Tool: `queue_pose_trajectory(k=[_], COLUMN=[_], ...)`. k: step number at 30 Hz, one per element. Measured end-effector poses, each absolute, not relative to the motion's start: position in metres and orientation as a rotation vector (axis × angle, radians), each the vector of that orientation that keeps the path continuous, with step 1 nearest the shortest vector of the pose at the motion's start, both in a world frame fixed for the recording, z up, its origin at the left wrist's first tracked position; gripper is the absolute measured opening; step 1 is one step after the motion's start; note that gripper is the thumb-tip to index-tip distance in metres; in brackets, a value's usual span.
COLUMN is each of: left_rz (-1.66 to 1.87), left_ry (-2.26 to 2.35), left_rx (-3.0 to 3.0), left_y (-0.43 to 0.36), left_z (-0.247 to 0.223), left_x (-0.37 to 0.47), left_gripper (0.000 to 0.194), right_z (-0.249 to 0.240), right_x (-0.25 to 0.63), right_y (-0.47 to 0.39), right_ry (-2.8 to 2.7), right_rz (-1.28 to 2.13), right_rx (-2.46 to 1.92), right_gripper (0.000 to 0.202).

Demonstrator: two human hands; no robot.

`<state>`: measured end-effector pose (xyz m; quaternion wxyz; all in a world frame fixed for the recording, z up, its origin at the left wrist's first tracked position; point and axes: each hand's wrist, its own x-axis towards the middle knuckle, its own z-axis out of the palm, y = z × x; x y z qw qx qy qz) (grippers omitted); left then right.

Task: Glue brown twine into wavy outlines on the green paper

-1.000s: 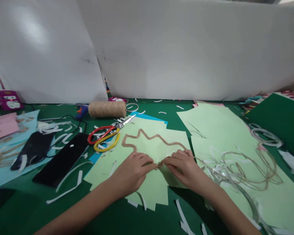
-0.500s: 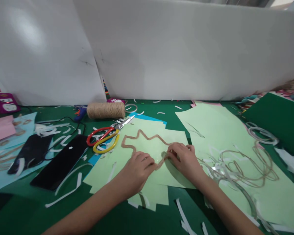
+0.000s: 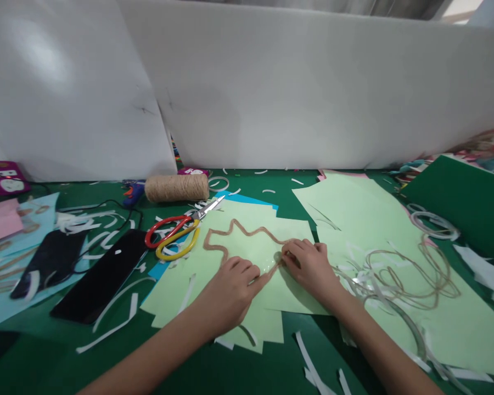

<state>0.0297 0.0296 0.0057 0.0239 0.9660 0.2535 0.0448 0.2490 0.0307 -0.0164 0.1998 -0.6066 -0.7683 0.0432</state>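
Note:
A brown twine outline [image 3: 247, 233] lies on the pale green paper [image 3: 296, 293] in front of me, bent into a zigzag shape. With its index finger pointed along the lower stretch of twine, my left hand [image 3: 236, 288] presses it against the paper. My right hand [image 3: 310, 269] pinches the twine at the right side of the outline, thumb and fingers together. Small shiny spots show on the paper between the hands. From under the right wrist, loose twine [image 3: 415, 280] trails in loops over another green sheet to the right.
Scissors [image 3: 175, 233] with red and yellow handles lie left of the paper, below a twine spool [image 3: 177, 188] and a blue glue gun [image 3: 134, 193]. Two dark phones, one a black phone [image 3: 102, 277], rest further left. White paper strips [image 3: 308, 362] are scattered about. A white board [image 3: 271, 82] stands behind.
My left hand has slid slightly right along the lower twine, its index finger now stretched toward my right hand. My right hand stays in nearly the same place.

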Motion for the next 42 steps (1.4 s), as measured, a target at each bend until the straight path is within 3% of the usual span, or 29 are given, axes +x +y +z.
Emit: queue_pose_trajectory(k=[6, 14, 28, 32, 42], left_rz=[0.126, 0.086, 0.028, 0.058, -0.053], left_ry=[0.835, 0.899, 1.021, 0.985, 1.059], left_rx=[3.033, 3.058, 2.975, 2.992, 2.888], left_y=[0.031, 0.037, 0.038, 0.044, 0.058], left_z=[0.004, 0.011, 0.022, 0.019, 0.014], left_x=[0.037, 0.051, 0.053, 0.066, 0.096], left_gripper=[0.057, 0.037, 0.041, 0.018, 0.014], right_z=[-0.015, -0.012, -0.006, -0.007, -0.017], right_x=[0.249, 0.254, 0.283, 0.286, 0.288], right_y=[0.028, 0.028, 0.011, 0.008, 0.005], right_ry=[-2.191, -2.313, -2.445, -2.406, -2.272], right_rz=[0.088, 0.007, 0.048, 0.082, 0.176], right_rx=[-1.682, -1.588, -1.466, -1.477, -1.507], right_gripper=[0.018, 0.025, 0.031, 0.030, 0.031])
